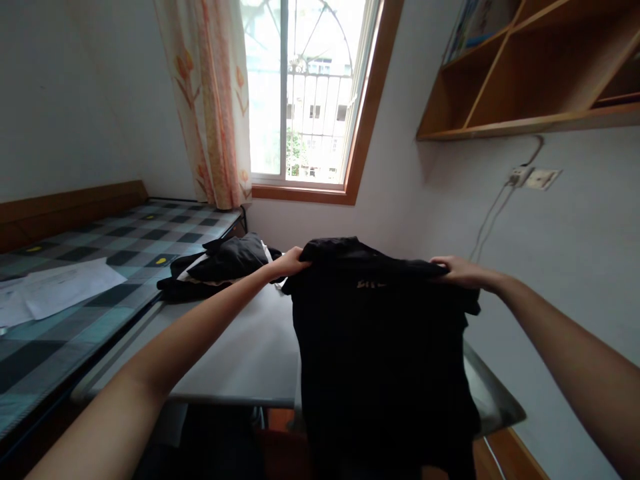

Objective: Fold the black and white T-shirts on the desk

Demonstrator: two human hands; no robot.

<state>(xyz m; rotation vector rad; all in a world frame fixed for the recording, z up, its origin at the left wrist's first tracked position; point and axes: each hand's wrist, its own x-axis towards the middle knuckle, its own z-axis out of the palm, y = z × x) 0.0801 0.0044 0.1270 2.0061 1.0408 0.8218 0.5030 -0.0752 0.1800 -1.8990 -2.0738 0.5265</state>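
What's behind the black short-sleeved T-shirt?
Past the left edge of the black short-sleeved T-shirt, a smooth whitish tabletop shows; above it, pale wall. Whatever the shirt covers cannot be seen.

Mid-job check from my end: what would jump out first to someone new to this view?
Most likely the black T-shirt, held up by its shoulders between the left hand and the right hand in front of the white table. Next, the bright window behind it, then the heap of dark and white clothes at the table's far left.
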